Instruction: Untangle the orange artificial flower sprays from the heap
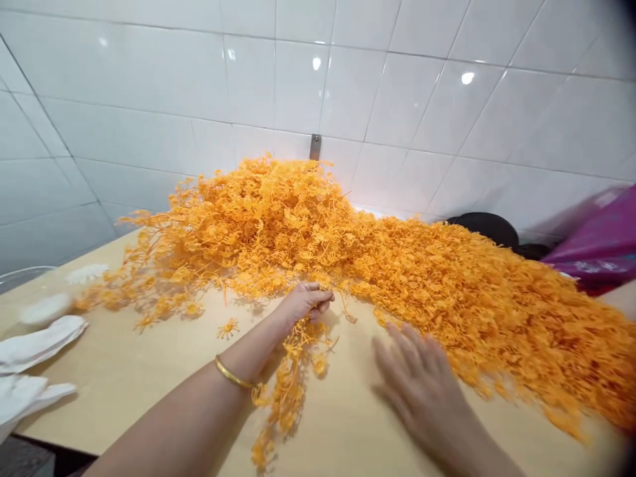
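My left hand [303,306] is closed at the middle of the table, its fingers pinched round a bunch of orange plastic flower sprays [288,391]. The bunch hangs from beneath the fingers and trails along the tabletop toward me. My right hand [420,381], a little blurred, is spread palm down at the near edge of the loose orange flower pieces [457,285]. Nothing shows in it; whether its fingertips touch the pieces I cannot tell. Behind my left hand rises a tall heap of orange sprays [278,218]. One loose piece [228,328] lies left of my left wrist.
White gloves [42,341] lie on the left of the pale table [163,391], near a white oval thing [47,309]. A tiled wall [397,99] stands behind the heap. At right are a black round object [484,227] and magenta material [596,238] beside part of another person's arm.
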A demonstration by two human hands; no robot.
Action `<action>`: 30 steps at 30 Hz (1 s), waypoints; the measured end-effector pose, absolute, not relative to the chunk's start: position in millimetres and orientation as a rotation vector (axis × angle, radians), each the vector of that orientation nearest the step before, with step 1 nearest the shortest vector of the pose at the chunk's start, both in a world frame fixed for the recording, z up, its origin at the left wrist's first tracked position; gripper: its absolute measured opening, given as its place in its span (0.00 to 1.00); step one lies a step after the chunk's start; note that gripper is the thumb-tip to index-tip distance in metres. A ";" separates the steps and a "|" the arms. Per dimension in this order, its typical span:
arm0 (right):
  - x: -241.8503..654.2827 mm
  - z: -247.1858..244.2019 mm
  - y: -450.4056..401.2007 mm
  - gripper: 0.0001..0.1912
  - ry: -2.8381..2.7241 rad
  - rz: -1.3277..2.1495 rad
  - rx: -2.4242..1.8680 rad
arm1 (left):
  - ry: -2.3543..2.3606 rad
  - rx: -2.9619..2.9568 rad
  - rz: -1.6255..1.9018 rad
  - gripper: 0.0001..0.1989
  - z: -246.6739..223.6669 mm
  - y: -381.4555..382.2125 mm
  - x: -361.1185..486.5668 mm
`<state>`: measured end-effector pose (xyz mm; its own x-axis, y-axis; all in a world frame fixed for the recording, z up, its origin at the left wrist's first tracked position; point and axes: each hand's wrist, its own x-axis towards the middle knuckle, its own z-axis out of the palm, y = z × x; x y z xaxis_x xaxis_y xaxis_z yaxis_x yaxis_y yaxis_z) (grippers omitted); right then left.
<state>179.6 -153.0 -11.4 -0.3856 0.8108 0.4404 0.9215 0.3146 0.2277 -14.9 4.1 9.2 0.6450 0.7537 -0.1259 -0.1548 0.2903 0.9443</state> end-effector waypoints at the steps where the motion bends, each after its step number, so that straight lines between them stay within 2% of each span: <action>1: 188.2 -4.6 -140.6 0.22 -2.254 -0.705 -1.646 | 0.660 1.153 0.673 0.10 9.9 2.3 -14.1; 4: 196.4 26.0 -108.4 0.16 -2.027 -0.680 -1.636 | 0.702 1.201 0.674 0.12 9.5 -1.5 -12.0; 7: 172.1 46.1 -87.8 0.17 -1.944 -0.369 -1.496 | 0.678 1.246 0.644 0.13 5.6 -3.0 -9.6; 9: 148.9 45.6 -76.7 0.19 -1.931 -0.118 -1.460 | 0.649 1.303 0.649 0.14 2.9 -4.2 -8.2; 12: 125.8 31.4 -60.4 0.13 -1.890 0.241 -1.452 | 0.654 1.384 0.658 0.13 2.0 -6.4 -6.4; 15: 124.0 17.6 -47.5 0.17 -1.587 0.443 -1.455 | 0.680 1.412 0.604 0.14 4.4 -7.5 -4.2; 19: 145.6 20.5 -40.3 0.15 -1.195 0.424 -1.407 | 0.678 1.400 0.587 0.16 6.4 -6.6 -1.9; 23: 188.6 42.4 -39.5 0.13 -0.686 0.245 -1.269 | 0.657 1.381 0.574 0.16 3.7 -4.4 -5.1; 26: 210.5 48.6 -43.3 0.10 -0.807 0.108 -1.344 | 0.641 1.297 0.602 0.16 2.8 -2.3 -8.2; 30: 194.0 39.4 -54.4 0.20 -1.261 -0.174 -1.580 | 0.601 1.252 0.587 0.15 4.7 0.0 -9.4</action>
